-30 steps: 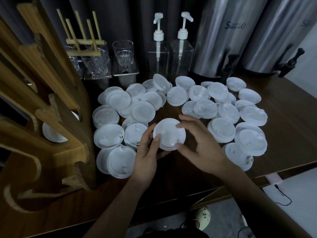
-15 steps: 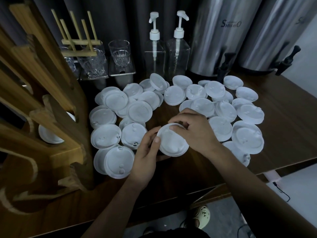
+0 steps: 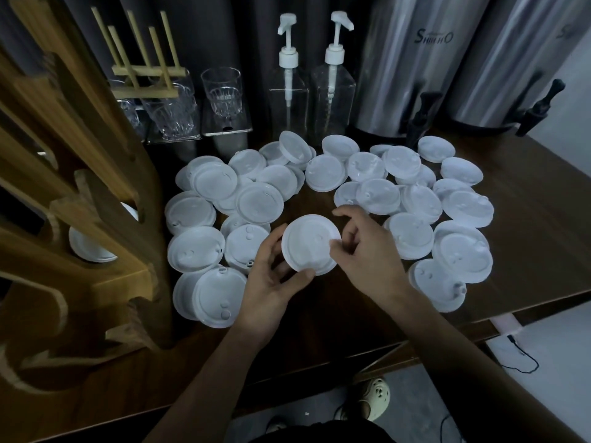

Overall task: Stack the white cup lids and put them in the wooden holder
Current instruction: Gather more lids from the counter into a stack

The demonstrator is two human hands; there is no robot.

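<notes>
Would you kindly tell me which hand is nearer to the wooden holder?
Left. The left hand holds the white lid at its near-left edge, closer to the wooden holder; the right hand pinches the lid's right edge, farther from the holder.

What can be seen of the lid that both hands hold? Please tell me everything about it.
The lid is white and round and looks like thin plastic, with a raised rim around a flat centre that bears a small bump. It faces the camera, slightly tilted, over the dark table, in the gap among the loose lids. The left hand grips its lower left edge, thumb on the front. The right hand pinches its right edge. Whether more lids sit under it cannot be told.
</notes>
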